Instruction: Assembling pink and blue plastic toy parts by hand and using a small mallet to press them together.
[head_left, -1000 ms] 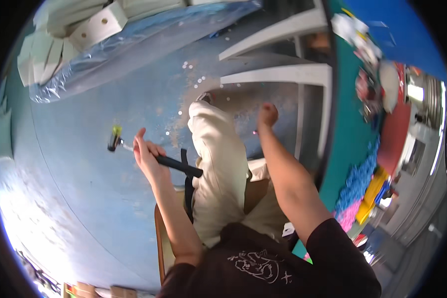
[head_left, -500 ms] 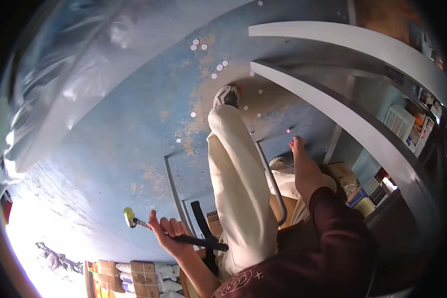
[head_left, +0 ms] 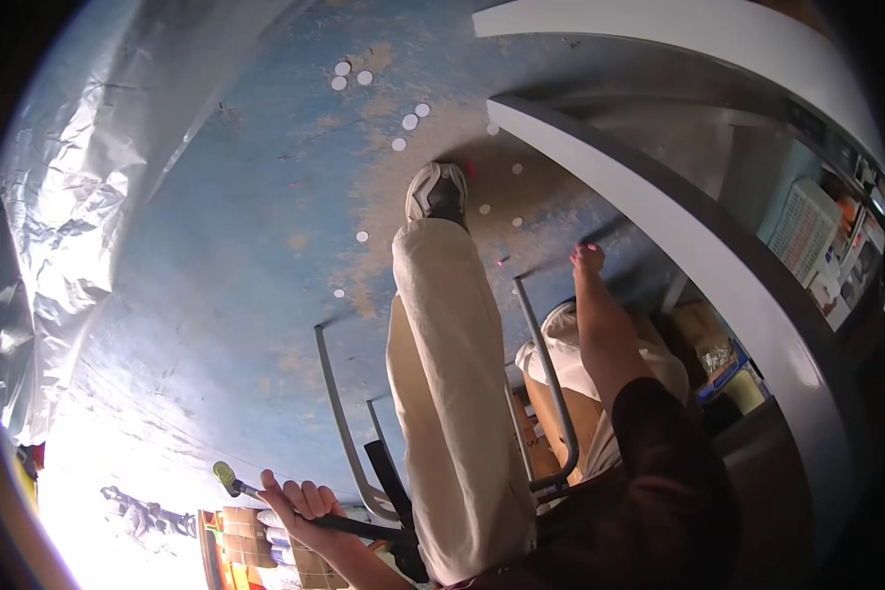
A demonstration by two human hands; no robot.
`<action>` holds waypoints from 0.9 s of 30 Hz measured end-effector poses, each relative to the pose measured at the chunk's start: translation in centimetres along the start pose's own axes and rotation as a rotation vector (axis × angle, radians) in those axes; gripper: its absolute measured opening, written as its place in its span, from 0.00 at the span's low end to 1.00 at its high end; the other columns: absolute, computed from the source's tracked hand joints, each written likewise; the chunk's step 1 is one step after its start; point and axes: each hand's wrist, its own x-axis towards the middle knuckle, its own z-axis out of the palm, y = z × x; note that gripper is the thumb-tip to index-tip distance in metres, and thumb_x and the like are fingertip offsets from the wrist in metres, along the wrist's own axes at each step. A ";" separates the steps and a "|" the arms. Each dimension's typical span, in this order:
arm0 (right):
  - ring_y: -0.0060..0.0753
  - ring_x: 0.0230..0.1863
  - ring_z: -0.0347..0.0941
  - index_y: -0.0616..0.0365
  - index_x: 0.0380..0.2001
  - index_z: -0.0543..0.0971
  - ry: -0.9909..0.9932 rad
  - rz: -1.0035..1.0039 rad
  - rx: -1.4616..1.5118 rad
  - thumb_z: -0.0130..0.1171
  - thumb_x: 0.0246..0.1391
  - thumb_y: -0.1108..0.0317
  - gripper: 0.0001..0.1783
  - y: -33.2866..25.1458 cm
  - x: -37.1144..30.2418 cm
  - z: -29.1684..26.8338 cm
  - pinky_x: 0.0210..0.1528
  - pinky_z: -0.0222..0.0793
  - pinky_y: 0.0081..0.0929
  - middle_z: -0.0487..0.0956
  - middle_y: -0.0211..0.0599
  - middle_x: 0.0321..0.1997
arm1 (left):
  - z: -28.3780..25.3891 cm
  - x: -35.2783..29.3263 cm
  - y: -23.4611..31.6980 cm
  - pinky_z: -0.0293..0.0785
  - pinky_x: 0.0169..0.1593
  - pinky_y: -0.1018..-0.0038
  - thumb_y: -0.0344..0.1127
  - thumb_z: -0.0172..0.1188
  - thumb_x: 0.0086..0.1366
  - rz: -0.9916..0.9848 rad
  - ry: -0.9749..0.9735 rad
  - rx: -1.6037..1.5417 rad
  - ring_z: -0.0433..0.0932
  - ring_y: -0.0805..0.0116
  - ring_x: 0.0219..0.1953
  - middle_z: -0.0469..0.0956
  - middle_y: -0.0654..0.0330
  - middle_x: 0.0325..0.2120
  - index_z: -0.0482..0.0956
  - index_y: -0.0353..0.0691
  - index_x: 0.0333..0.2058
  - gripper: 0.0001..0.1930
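Note:
My left hand (head_left: 310, 508) is wrapped round the black handle of a small mallet (head_left: 349, 524). Its yellow-green head (head_left: 224, 473) points out to the left, above the floor. Low in front of me on the right, my right hand (head_left: 588, 259) is closed close to the floor. A pinkish tint shows at its fingertips, but what they hold, if anything, I cannot make out. A tiny pink piece (head_left: 502, 262) lies on the floor left of that hand. Several white round discs (head_left: 410, 122) are scattered on the worn blue floor (head_left: 216, 275) around my shoe (head_left: 437, 195).
A long pale curved-looking beam (head_left: 659, 197) rises to my right, with a second white one (head_left: 639, 18) beyond it. Grey metal legs (head_left: 336, 393) stand by my knees. Silvery sheeting (head_left: 79, 197) hangs at the left. Cardboard boxes (head_left: 246, 536) are stacked at the lower left.
My right hand has reached farther out to where a small pink piece lay, and its fingers have closed; that piece no longer shows on the floor. The left hand and mallet have shifted down and left.

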 end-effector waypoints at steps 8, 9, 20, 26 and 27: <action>0.52 0.27 0.77 0.59 0.22 0.81 0.130 -0.577 -0.468 0.57 0.39 0.60 0.14 1.1 -0.8 -3.7 0.33 0.70 0.49 0.81 0.48 0.26 | 3.1 -2.1 2.1 0.48 0.17 0.83 0.43 0.39 0.76 0.009 -0.069 -0.248 0.48 0.82 0.14 0.50 0.71 0.15 0.69 0.37 0.56 0.19; 0.52 0.26 0.77 0.60 0.21 0.81 0.135 -0.599 -0.449 0.57 0.39 0.60 0.14 -0.3 -0.2 -5.5 0.32 0.69 0.48 0.80 0.49 0.25 | 3.6 -2.1 2.2 0.48 0.17 0.82 0.43 0.38 0.76 -0.003 -0.212 -0.321 0.48 0.82 0.14 0.50 0.71 0.15 0.69 0.37 0.55 0.20; 0.55 0.44 0.76 0.53 0.36 0.81 -0.021 -0.379 0.212 0.41 0.63 0.44 0.26 -17.3 -38.5 -7.0 0.49 0.68 0.45 0.81 0.45 0.41 | 14.5 -13.3 7.7 0.47 0.16 0.84 0.43 0.42 0.75 0.129 -0.672 -0.421 0.48 0.83 0.14 0.52 0.72 0.15 0.70 0.37 0.51 0.17; 0.22 0.27 0.65 0.57 0.30 0.74 -0.647 -0.510 0.595 0.41 0.67 0.56 0.19 -19.7 -65.1 -25.0 0.33 0.61 0.26 0.70 0.27 0.23 | 15.2 -20.6 12.5 0.46 0.14 0.84 0.43 0.40 0.76 0.176 -0.768 -0.517 0.46 0.84 0.13 0.49 0.72 0.14 0.70 0.36 0.50 0.18; 0.19 0.26 0.63 0.57 0.31 0.75 -0.805 -0.487 0.600 0.42 0.67 0.57 0.18 -18.5 -66.1 -27.6 0.30 0.58 0.24 0.69 0.25 0.23 | 15.6 -22.6 12.7 0.46 0.14 0.84 0.43 0.40 0.76 0.167 -0.827 -0.504 0.46 0.84 0.13 0.49 0.72 0.14 0.70 0.36 0.50 0.18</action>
